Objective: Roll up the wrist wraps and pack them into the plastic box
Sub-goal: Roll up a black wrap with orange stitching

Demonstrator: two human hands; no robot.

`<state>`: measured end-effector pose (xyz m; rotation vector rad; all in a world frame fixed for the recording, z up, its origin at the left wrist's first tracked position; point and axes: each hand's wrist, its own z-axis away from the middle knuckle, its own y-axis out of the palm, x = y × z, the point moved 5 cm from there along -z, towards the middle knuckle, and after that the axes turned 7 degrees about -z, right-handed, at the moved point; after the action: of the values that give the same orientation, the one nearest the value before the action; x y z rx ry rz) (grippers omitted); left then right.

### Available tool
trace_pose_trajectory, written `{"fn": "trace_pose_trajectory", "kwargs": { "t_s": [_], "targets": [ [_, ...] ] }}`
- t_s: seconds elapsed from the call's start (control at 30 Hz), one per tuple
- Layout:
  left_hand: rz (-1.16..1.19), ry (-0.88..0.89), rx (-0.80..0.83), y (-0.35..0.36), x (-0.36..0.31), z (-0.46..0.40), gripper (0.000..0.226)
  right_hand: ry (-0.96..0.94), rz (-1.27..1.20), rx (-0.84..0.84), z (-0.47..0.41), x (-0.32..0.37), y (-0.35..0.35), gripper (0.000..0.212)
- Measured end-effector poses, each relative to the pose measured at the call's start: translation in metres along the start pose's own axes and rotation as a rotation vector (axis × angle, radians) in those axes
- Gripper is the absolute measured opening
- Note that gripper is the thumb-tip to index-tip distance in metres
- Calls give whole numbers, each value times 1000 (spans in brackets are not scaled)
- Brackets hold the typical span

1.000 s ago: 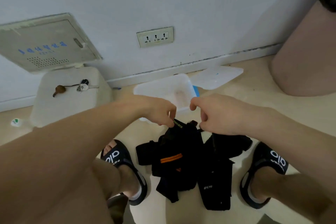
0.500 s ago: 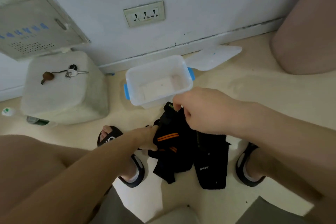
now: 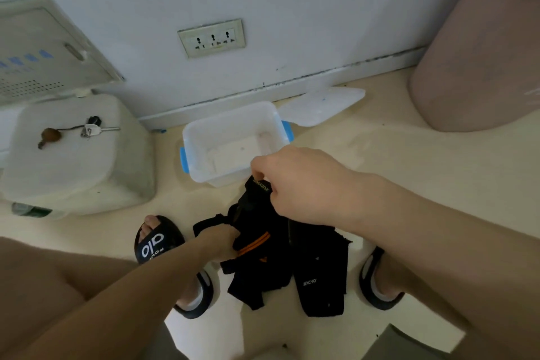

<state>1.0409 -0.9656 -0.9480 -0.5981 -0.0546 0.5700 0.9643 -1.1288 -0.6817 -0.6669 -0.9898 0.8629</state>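
A black wrist wrap with orange stripes (image 3: 257, 231) hangs between my two hands above the floor. My right hand (image 3: 295, 184) pinches its top end, just in front of the plastic box. My left hand (image 3: 219, 241) grips the wrap lower down, beside the orange stripes. More black wraps (image 3: 320, 275) lie in a heap on the floor between my feet. The clear plastic box with blue latches (image 3: 193, 140) stands open near the wall, nothing inside it. Its lid (image 3: 321, 105) lies flat to the right of the box.
A white block (image 3: 73, 166) with keys (image 3: 90, 130) on top stands at the left. A large pinkish bin (image 3: 479, 61) fills the right corner. My slippered feet (image 3: 159, 242) flank the heap. A wall socket (image 3: 211, 38) sits above the box.
My left hand let go of the wrap's top end and dropped down to grip it near the orange stripes. My right hand still holds the top end.
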Motion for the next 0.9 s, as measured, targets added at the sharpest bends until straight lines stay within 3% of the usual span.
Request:
{"fn": "trace_pose_trajectory", "kwargs": {
  "t_s": [0.03, 0.13, 0.23, 0.33, 0.4, 0.47, 0.5, 0.63, 0.8, 0.9],
  "targets": [
    [30, 31, 12, -6, -4, 5, 7, 6, -15, 0, -1, -1, -1, 33],
    [143, 131, 4, -55, -25, 34, 12, 0, -59, 21, -1, 1, -3, 36],
    [295, 242, -6, -121, -52, 78, 29, 8, -78, 51, 0, 5, -7, 45],
    [304, 361, -81, -176, -66, 126, 13, 25, -171, 81, 1, 7, -11, 49],
    [254, 436, -143, -203, -68, 158, 26, 9, -267, 101, 1, 11, -17, 45],
    [245, 464, -209, -220, -65, 177, 13, 4, -347, 72, 1, 13, -28, 39],
    [252, 472, -239, -226, -62, 186, 8, 11, -381, 58, 2, 13, -34, 39],
    [379, 453, -299, -239, -40, 193, 20, 58, -442, 55, 3, 7, -45, 35],
    [305, 311, -161, -240, -13, 183, 37, 93, -337, 14, 2, -4, -53, 9],
    [281, 250, -81, -235, -2, 180, 32, 152, -254, 12, 3, -18, -60, 18]
  ]
}}
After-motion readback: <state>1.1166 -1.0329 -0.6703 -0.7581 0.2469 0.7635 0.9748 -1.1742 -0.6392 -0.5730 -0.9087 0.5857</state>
